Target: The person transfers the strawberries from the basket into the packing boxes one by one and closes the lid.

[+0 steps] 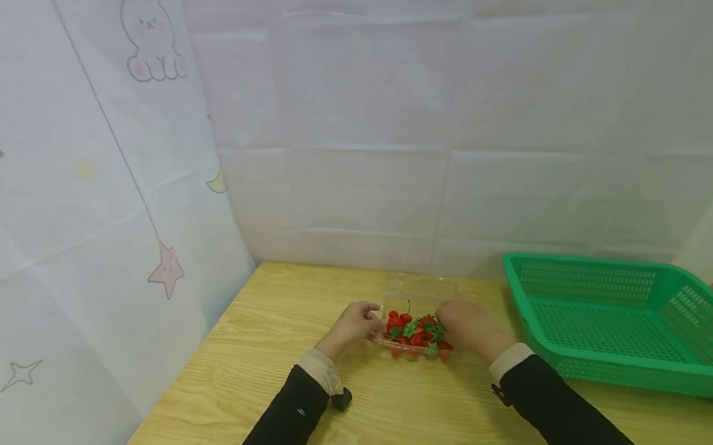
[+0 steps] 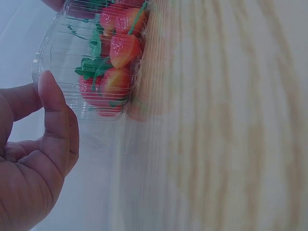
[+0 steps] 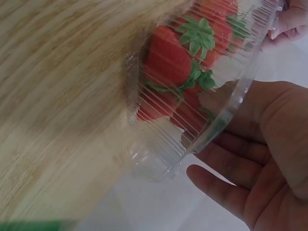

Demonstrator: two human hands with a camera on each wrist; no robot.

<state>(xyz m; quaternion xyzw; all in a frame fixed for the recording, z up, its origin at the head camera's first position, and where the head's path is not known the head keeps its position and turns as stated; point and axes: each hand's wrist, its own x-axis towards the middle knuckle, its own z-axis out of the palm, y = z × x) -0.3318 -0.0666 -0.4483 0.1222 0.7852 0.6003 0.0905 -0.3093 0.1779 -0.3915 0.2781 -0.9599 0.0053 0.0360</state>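
A clear plastic clamshell box point(image 1: 378, 341) stands on the table, its lid point(image 1: 421, 285) raised at the back. Inside lie several red strawberries point(image 3: 166, 57) with green leaves, plus small red cherries point(image 1: 406, 318), one with a stem. My left hand point(image 1: 353, 323) pinches the box's left rim between thumb and finger; the left wrist view shows this grip beside the ribbed wall. At the right end, my right hand point(image 1: 470, 327) reaches over the rim. Seen through the plastic in the right wrist view, its fingertips hold a strawberry point(image 3: 190, 113) inside the box.
To the right sits a large green plastic basket point(image 1: 634, 363) with perforated sides. The wooden table point(image 1: 403, 422) runs back to a white cloth backdrop point(image 1: 365, 111). A cloth with printed rabbit and stars hangs on the left.
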